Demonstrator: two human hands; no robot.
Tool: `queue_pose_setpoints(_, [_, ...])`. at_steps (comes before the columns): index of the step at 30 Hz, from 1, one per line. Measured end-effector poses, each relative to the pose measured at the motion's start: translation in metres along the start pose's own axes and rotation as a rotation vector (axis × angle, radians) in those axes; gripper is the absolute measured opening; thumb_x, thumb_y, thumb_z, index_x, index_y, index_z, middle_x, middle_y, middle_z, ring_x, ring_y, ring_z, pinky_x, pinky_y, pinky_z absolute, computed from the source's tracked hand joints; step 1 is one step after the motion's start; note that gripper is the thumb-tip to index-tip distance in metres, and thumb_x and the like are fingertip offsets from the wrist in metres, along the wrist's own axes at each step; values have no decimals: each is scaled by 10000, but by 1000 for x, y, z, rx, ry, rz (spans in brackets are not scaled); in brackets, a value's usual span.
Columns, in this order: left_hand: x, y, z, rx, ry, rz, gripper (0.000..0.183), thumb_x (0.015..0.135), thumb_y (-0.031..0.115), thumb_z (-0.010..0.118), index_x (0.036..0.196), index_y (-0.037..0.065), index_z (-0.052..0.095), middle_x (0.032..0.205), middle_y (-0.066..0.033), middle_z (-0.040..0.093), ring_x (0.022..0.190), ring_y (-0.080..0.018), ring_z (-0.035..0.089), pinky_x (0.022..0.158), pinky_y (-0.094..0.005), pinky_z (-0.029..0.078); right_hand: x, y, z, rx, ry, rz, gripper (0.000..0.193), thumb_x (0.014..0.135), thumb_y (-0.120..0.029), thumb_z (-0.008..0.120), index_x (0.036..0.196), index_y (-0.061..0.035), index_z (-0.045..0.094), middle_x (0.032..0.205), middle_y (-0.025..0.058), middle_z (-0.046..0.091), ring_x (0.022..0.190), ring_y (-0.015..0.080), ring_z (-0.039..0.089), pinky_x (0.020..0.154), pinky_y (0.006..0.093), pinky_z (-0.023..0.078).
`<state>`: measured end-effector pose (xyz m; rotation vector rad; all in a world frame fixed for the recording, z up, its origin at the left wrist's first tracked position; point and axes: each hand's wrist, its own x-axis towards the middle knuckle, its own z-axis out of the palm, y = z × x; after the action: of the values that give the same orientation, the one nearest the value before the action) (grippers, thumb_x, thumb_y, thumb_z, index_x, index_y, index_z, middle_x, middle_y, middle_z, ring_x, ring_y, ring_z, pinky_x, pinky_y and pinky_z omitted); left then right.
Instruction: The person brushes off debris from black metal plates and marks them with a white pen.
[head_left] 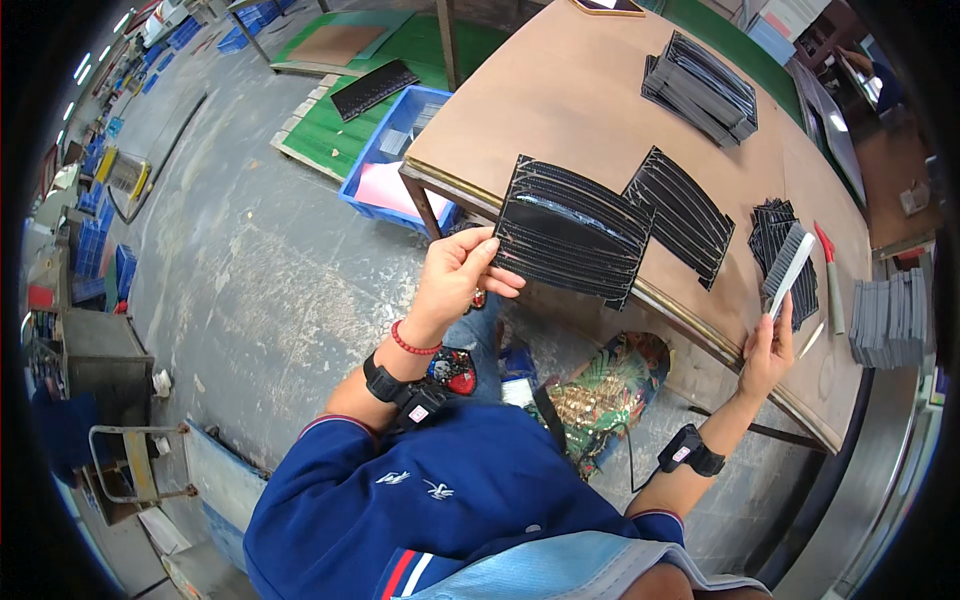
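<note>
My left hand pinches the left edge of a black stitched panel with rows of slot-like strips, thumb on top. The panel is held up over the table's near edge, and a shiny band crosses its middle. In my right hand is a brush with a pale handle and grey bristles, upright over the table's right part. Just behind it lies a fanned pile of black pieces. Another black stitched panel rests on the table, partly covered by the held one.
The brown-topped table carries a stack of black panels and a red-and-grey tool. Grey pieces are stacked at the right. Left of the table stand a blue crate and a green pallet.
</note>
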<state>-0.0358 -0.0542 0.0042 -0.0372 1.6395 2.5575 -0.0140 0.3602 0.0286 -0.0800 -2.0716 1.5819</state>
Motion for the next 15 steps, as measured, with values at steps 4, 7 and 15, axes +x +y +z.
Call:
queue_pose_setpoints(4, [-2, -1, 1, 1, 7, 19, 281, 1008, 98, 459, 1175, -96, 577, 1007, -158, 680, 718, -236, 715, 571, -272, 603, 0, -1, 0, 42, 64, 34, 462, 955, -27, 543, 1409, -21, 459, 793, -45, 526, 530, 3, 349, 440, 169, 278])
queue_pose_setpoints(7, [-1, 1, 6, 15, -22, 17, 286, 1007, 109, 467, 1179, -93, 574, 1007, -155, 680, 715, -242, 714, 569, -278, 603, -2, 6, -14, 122, 104, 26, 481, 978, -112, 542, 1440, -53, 418, 797, -16, 527, 520, 5, 390, 411, 161, 283])
queue_pose_setpoints(15, [16, 30, 67, -15, -170, 13, 293, 1009, 89, 434, 1195, -113, 537, 1000, -188, 675, 712, -263, 711, 581, -312, 616, -5, 25, -49, 1462, 66, 96, 338, 1000, -359, 487, 1001, -25, 437, 821, 63, 449, 452, 64, 363, 342, 199, 276])
